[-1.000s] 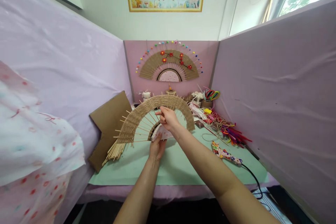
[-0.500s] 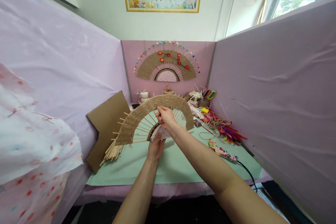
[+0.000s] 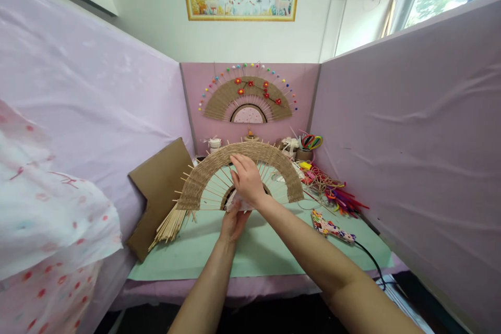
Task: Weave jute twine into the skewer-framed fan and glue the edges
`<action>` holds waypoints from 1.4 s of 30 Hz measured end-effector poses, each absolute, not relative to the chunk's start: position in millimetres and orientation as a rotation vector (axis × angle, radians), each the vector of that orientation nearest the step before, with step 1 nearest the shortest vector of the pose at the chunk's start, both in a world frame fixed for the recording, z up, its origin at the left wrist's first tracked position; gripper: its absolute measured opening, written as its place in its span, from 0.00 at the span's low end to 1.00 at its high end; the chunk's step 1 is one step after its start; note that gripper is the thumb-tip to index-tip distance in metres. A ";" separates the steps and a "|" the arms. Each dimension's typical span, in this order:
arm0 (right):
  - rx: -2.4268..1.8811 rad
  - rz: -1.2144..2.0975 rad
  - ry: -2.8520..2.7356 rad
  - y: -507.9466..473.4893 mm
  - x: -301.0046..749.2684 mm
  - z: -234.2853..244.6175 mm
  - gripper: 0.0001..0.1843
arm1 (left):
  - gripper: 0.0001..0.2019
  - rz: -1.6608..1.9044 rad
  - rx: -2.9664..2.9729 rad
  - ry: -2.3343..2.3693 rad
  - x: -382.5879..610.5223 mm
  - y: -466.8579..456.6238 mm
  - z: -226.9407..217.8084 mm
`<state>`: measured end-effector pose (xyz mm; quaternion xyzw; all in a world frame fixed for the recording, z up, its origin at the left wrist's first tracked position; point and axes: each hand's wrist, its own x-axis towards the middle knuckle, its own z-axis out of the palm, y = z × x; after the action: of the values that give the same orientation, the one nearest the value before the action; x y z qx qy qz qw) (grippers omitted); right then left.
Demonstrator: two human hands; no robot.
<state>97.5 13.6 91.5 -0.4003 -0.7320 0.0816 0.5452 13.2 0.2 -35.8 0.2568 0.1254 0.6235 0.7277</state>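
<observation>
A half-round fan [image 3: 203,177] of wooden sticks wound with jute twine stands upright over the green mat [image 3: 274,250]. My left hand [image 3: 234,223] grips its base from below, at a pink patterned half-disc. My right hand [image 3: 246,180] lies against the fan's front, fingers together pointing up over the sticks near the twine band. The fingertips partly hide the sticks behind them.
A finished fan [image 3: 247,99] hangs on the pink back wall. A glue gun [image 3: 332,227] with a black cable lies right. Loose sticks [image 3: 170,227] and brown cardboard [image 3: 160,188] sit left. Twine, coloured strips [image 3: 340,198] and small pots crowd the back right. Pink partitions enclose both sides.
The fan has turned clockwise so its right end sits lower and further right. My right hand has gone from a pinch on the sticks to flatter fingers against the fan.
</observation>
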 end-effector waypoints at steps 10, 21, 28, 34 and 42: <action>-0.982 -0.354 -1.969 3.9 112.2 83.4 0.26 | 0.20 1.312 0.498 0.247 10.9 3.9 -35.0; -1.253 0.081 -0.929 -42.9 274.5 30.6 0.22 | 0.17 1.355 0.260 0.367 5.9 12.9 -41.5; -1.292 0.585 -0.884 -47.4 310.5 4.9 0.27 | 0.18 1.365 0.254 0.394 8.4 7.9 -33.2; -1.200 0.713 -0.897 -38.7 295.8 10.1 0.32 | 0.17 1.373 0.240 0.414 8.9 6.4 -30.7; -1.222 0.814 -1.017 -32.7 303.5 40.8 0.29 | 0.14 1.322 0.314 0.432 9.6 3.0 -28.8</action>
<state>303.5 -32.7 40.8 -0.5330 -0.4434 0.3550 0.6271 9.6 3.0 -28.8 0.1440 0.1980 0.6065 0.7564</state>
